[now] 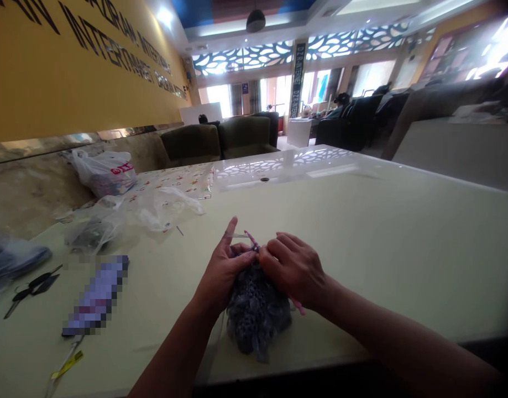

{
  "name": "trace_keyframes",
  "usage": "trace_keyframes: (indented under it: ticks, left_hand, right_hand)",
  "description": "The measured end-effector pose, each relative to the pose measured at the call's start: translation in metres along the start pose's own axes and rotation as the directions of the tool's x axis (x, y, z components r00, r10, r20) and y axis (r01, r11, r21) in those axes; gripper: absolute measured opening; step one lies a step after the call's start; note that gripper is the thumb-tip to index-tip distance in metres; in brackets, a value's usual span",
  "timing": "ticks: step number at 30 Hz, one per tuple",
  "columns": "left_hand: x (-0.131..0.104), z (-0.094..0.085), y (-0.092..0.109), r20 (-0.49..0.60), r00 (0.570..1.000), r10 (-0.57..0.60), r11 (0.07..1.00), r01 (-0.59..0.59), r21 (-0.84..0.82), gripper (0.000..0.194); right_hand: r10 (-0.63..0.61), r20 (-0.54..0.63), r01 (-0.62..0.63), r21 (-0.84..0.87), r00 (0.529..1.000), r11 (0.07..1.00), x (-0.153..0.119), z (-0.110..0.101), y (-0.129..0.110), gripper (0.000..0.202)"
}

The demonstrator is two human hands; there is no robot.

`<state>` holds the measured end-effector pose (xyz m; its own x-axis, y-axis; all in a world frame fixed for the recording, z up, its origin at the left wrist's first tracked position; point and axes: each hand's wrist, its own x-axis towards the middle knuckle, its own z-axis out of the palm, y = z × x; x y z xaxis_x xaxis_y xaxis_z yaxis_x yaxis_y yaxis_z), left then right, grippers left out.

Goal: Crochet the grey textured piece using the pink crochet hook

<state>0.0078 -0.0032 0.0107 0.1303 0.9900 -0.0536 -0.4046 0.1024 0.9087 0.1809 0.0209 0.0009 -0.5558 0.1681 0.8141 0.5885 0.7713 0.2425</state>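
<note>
A dark grey crocheted piece [254, 315] hangs below my hands at the table's near edge. My left hand [226, 262] pinches its upper edge between thumb and fingers. The left index finger points up, with a thin pale strand [237, 236] stretched from it towards the hook. My right hand [293, 265] is closed around a pink crochet hook [252, 240]. The hook's tip shows above the work near the left fingers, and its other end sticks out below the right palm. The stitches at the fingertips are partly hidden by the hands.
On the left lie a pixelated purple object [98, 293] with a white cable [73, 351], black items like scissors or keys [33, 286], and clear plastic bags [92, 232]. A white carrier bag [106, 171] stands by the wall. Armchairs [245, 135] are beyond the table [382, 237].
</note>
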Motion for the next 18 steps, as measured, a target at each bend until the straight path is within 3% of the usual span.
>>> trace_keyframes:
  ticks: [3,5,9,14,18]
  left_hand:
    - [-0.004,0.0,0.004,0.131,0.986,-0.103,0.98,0.123,-0.157,0.093]
    - [-0.005,-0.003,0.007,0.235,0.965,-0.121,0.971,0.165,-0.176,0.093]
    - [-0.005,-0.012,0.013,0.294,0.953,-0.073,0.986,0.113,-0.123,0.098]
    - [-0.002,-0.023,0.019,0.277,0.961,0.018,0.997,0.005,-0.079,0.091]
    - [0.0,-0.027,0.019,0.263,0.964,0.041,0.998,-0.027,-0.056,0.085]
  right_hand:
    - [-0.051,-0.07,0.055,0.057,0.996,0.997,-0.005,-0.003,-0.002,0.009]
    - [-0.075,-0.137,0.097,0.16,0.988,0.982,-0.007,-0.004,0.001,0.008]
    - [-0.022,-0.179,0.099,0.434,0.984,0.896,-0.004,-0.006,0.009,0.01]
    - [0.171,-0.012,-0.119,0.673,0.985,0.73,0.003,-0.015,0.012,0.005]
    - [0.281,0.182,-0.3,0.832,0.942,0.467,0.002,-0.019,0.02,0.011]
